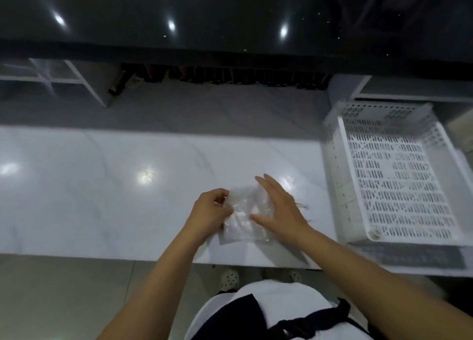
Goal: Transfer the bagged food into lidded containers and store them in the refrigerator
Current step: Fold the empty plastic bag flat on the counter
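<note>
1. Left hand (210, 211): fingers curled, pinching the left edge of the clear bag (242, 222).
2. Right hand (279, 209): wide, fingers straight and spread, palm down on the bag's right side.
3. Clear bag lies flat on the white counter (102, 186), close to its near edge, between the 2 hands; pale contents, too blurred to identify.
4. Thin pale strands (303, 206) stick out just right of the right hand; cannot tell what they are.
5. White perforated basket (344, 160) sits on the counter's right end, apart from the bag.
6. Below the near edge: 2 white clogs (229, 278) on the floor.
</note>
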`<move>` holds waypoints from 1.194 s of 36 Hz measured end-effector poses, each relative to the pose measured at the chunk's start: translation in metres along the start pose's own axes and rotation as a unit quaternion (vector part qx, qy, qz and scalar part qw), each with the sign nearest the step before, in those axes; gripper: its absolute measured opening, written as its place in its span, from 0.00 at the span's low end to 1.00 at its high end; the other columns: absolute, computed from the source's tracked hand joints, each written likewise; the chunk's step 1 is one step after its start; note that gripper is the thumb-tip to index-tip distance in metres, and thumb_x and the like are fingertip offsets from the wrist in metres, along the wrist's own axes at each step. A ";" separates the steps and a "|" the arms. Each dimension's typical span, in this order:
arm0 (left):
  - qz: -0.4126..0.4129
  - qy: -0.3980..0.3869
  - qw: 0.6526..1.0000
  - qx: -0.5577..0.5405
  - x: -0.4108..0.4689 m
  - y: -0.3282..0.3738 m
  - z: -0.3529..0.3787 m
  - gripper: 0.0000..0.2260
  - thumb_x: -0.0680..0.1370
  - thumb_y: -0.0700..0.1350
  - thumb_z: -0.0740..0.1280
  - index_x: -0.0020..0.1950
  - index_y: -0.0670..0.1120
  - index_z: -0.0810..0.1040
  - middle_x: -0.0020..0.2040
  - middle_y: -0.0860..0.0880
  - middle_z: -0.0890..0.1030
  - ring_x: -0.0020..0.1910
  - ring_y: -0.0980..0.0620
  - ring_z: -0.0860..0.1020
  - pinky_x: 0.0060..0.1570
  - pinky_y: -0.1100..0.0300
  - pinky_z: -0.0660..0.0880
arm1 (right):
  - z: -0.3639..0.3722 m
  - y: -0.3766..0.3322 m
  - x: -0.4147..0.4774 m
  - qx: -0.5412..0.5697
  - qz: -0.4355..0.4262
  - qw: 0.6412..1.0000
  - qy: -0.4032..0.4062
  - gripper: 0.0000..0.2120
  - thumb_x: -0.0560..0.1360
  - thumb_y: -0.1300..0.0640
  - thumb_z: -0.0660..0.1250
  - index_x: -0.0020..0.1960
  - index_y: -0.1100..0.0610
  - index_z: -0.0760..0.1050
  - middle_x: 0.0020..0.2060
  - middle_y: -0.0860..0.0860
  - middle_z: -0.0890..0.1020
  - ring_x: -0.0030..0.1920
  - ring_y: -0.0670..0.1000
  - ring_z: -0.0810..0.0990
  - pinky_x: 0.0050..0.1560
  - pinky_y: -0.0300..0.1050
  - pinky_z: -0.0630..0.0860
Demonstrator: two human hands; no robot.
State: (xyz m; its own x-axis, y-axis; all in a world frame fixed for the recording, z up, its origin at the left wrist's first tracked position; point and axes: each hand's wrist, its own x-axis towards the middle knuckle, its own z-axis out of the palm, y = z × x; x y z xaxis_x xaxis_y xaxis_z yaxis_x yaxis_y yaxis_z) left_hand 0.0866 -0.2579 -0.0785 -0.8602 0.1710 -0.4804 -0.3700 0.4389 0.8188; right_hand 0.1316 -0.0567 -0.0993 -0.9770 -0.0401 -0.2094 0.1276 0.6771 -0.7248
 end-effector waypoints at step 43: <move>0.297 -0.100 0.937 0.155 -0.141 0.014 0.116 0.07 0.75 0.45 0.75 0.43 0.58 0.84 0.40 0.64 0.84 0.42 0.64 0.80 0.39 0.70 0.73 | -0.058 0.033 -0.250 0.185 0.118 0.972 0.084 0.16 0.72 0.57 0.68 0.60 0.52 0.79 0.55 0.42 0.79 0.55 0.39 0.77 0.58 0.36 0.74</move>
State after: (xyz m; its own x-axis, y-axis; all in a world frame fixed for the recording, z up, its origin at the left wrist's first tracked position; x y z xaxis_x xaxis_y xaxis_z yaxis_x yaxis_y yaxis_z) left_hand 0.2435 -0.1736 -0.0356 -0.7877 0.6146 -0.0425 0.2999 0.4427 0.8450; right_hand 0.3701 0.0178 -0.0329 -0.9229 0.2264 -0.3116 0.3747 0.3407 -0.8623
